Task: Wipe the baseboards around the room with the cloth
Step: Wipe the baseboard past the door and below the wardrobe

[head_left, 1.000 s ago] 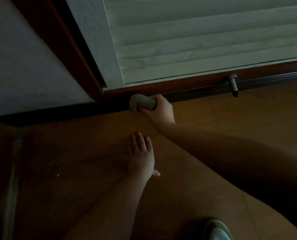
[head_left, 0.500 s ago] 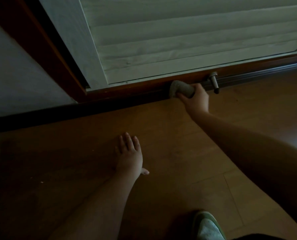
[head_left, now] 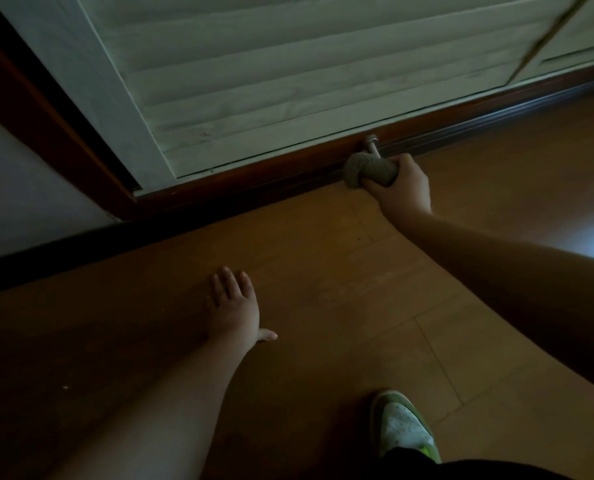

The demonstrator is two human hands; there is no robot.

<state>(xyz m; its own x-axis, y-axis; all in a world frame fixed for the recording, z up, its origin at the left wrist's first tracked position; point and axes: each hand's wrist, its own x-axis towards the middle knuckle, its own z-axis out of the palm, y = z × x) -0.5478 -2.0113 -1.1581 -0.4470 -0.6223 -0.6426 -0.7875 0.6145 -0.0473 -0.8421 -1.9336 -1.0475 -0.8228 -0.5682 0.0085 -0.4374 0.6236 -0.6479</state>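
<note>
Cloth [head_left: 370, 170], bunched grey, sits in our right hand [head_left: 402, 188], fingers curled around it, pressed against the dark baseboard [head_left: 254, 183] just below the metal doorstop [head_left: 372, 145]. Our left hand [head_left: 234, 308] lies flat, fingers spread, on the wooden floor [head_left: 323, 271] nearer us.

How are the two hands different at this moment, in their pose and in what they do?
The right hand has its fingers curled round the bunched cloth; the left hand holds nothing and lies flat with straight fingers. The right hand is at the dark baseboard, beside the metal door stopper; the left hand rests on the wooden floor, well away from the baseboard. Both are bare.
</note>
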